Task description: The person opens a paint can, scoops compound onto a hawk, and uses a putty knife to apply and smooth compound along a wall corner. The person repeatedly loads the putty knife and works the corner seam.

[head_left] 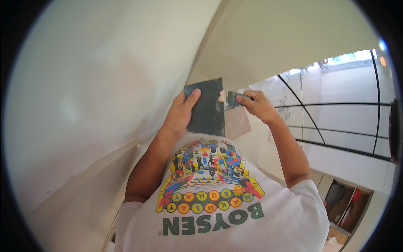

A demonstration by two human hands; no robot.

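Note:
My left hand is closed around the left edge of a dark, flat rectangular plate, its thumb pressed on the face. The plate is tilted up in front of my chest, and a small pale dab shows at its right edge. Just to the right, my right hand grips a small putty knife with a dark, smeared blade. That blade points left, close to the plate's right edge; whether the two touch I cannot tell. My fingers hide most of the knife's handle.
A smooth pale wall rises close on my left, meeting a cream surface above. Black metal bars cross the right side. Lower right stands an open wooden cabinet with items inside. A pinkish-brown square panel lies beyond my hands.

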